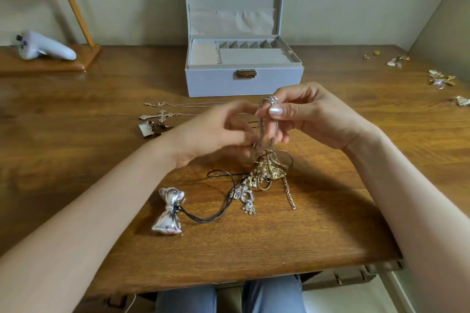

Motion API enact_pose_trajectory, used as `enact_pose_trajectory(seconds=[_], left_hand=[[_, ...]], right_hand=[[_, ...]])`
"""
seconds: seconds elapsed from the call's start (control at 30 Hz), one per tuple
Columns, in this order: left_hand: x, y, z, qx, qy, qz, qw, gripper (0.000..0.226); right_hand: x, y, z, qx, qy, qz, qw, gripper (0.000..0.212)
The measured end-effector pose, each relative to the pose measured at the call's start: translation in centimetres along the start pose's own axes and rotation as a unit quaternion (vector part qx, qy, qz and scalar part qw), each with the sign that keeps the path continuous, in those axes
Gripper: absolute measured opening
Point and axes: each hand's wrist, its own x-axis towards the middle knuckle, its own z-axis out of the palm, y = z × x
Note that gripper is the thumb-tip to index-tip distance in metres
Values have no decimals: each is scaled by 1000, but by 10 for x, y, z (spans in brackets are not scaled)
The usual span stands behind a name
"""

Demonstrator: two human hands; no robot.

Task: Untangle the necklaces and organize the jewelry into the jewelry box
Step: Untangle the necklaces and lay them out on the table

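Your right hand [305, 119] pinches a silver chain [262, 137] above the tangled necklaces [267, 175]; your left hand [218, 132] curls beside it, grip too blurred to tell.

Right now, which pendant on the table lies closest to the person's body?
The shiny silver bow pendant on the black cord. The cross pendant and the square pendant lie farther away, close to the jewelry box.

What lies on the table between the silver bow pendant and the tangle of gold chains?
Head view: a looping black cord and a rhinestone pendant lie between the silver bow pendant and the tangle of gold chains.
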Motion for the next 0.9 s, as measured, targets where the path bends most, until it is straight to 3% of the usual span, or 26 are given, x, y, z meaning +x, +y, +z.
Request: enact_pose_trajectory(seconds=[0.1,0.17,0.23,0.33,0.43,0.53,0.9], left_hand=[[0,-1,6,98,-51,-8,994,25],[2,-3,4,137,17,-13,990,24],[2,-1,2,91,63,-16,994,25],[1,2,8,63,-4,-6,998,41],[2,-1,19,104,-13,32,994,24],[1,0,15,129,-21,7,991,13],[-8,3,-4,161,-148,-43,975,11]], right_hand=[[1,1,0,-15,59,4,998,20],[1,-1,0,-13,83,6,996,25],[1,-2,0,-2,89,7,996,25],[1,-2,2,7,83,7,997,21],[2,-1,3,14,96,1,995,17],[3,-2,0,2,140,-3,990,19],[-5,-13,-24,67,273,-49,958,18]])
